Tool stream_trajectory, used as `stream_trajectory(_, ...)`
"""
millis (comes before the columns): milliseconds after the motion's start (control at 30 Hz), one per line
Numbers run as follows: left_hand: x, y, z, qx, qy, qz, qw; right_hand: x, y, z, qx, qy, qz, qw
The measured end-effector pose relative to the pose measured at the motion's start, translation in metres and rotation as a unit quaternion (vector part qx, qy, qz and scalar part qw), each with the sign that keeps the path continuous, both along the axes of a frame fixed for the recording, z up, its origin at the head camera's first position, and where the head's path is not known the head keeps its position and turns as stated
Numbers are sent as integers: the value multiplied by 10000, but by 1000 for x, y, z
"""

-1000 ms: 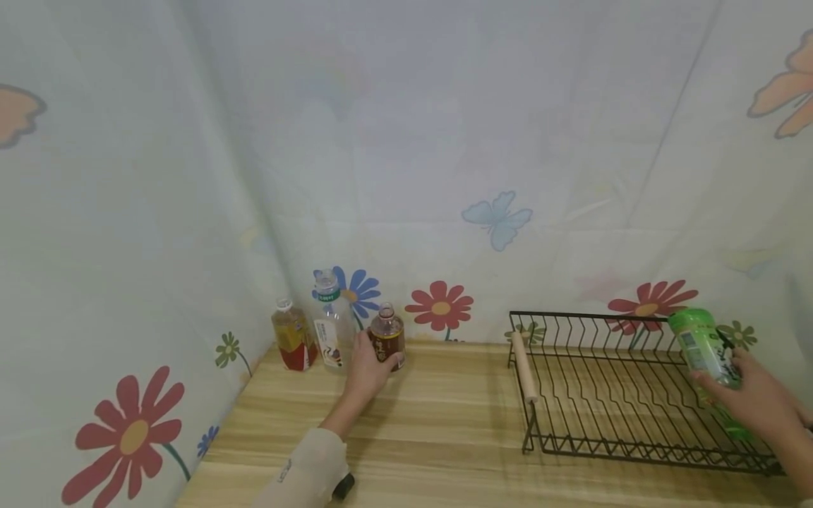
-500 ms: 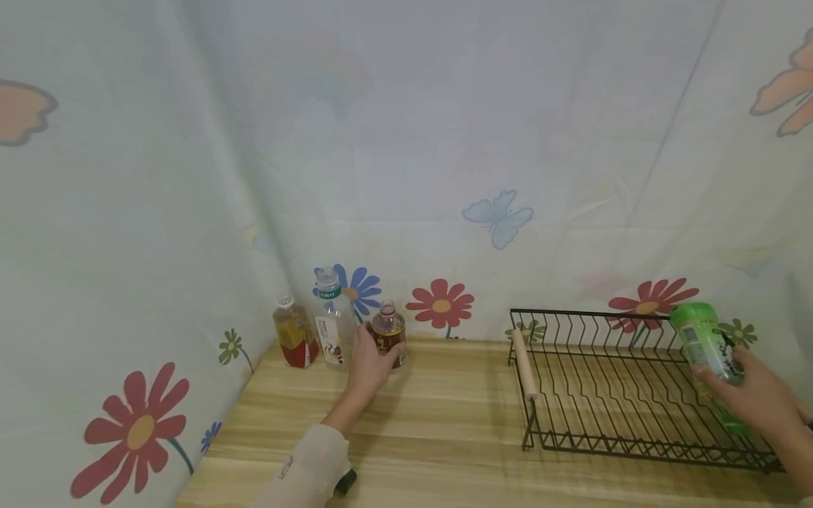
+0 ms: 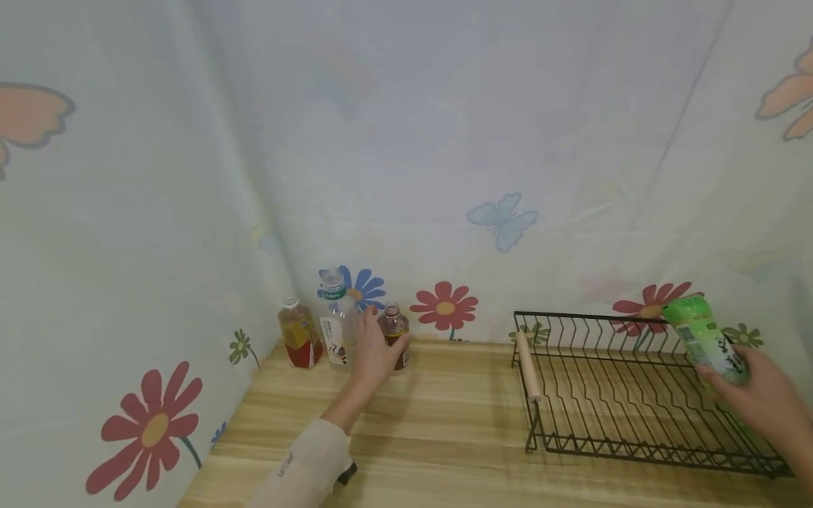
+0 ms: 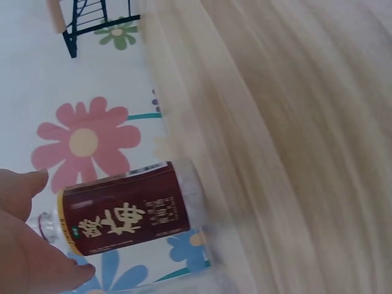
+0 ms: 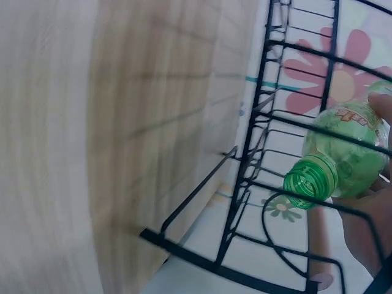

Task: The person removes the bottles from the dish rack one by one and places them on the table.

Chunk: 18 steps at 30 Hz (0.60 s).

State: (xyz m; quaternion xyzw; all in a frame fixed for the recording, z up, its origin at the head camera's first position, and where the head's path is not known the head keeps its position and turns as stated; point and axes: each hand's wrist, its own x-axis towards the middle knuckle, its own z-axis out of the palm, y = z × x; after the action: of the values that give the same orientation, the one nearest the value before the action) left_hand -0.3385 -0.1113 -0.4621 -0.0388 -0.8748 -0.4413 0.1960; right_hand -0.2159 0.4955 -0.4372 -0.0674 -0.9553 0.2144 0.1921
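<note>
In the head view my left hand (image 3: 375, 356) is beside a small bottle with a dark maroon label (image 3: 396, 324), its thumb and fingers spread apart. The left wrist view shows that bottle (image 4: 125, 208) upright on the table, its capless neck between thumb and fingers with no clear grip. At the right, my right hand (image 3: 762, 388) grips a green plastic bottle (image 3: 705, 335) over the black wire rack (image 3: 591, 317). The green bottle is tilted, base up. Its open neck (image 5: 309, 180) points down among the rack's wires in the right wrist view; whether they touch I cannot tell.
Left of the maroon-labelled bottle stand a clear bottle with a green neck band (image 3: 336, 324) and a red-and-yellow bottle (image 3: 300, 339). A wooden handle (image 3: 528, 367) is on the rack's left end. Behind the wooden table (image 3: 444, 423) hangs a flower-printed curtain (image 3: 406, 141).
My left hand's fingers have loosened from the maroon-labelled bottle and risen slightly; the bottle stays standing. The green bottle leans a little further left in my right hand. The head view has shifted slightly.
</note>
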Motion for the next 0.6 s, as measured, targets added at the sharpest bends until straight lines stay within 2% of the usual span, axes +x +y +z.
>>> stream_trajectory(67,2,2,5,-6,89,-54,9999,2,-5,3,37,25,-41,10000)
stream_trajectory(200,10,4,16,-56,351,-123,9993,6,-21,14,-26,90,167,9998)
stream_trajectory(433,26,9,43,-112,1198,-252,9924,3,-58,41,77,409,702,9967)
stream_trajectory(600,35,11,63,-319,1323,-461,9896,2,-79,59,187,660,1036,9922)
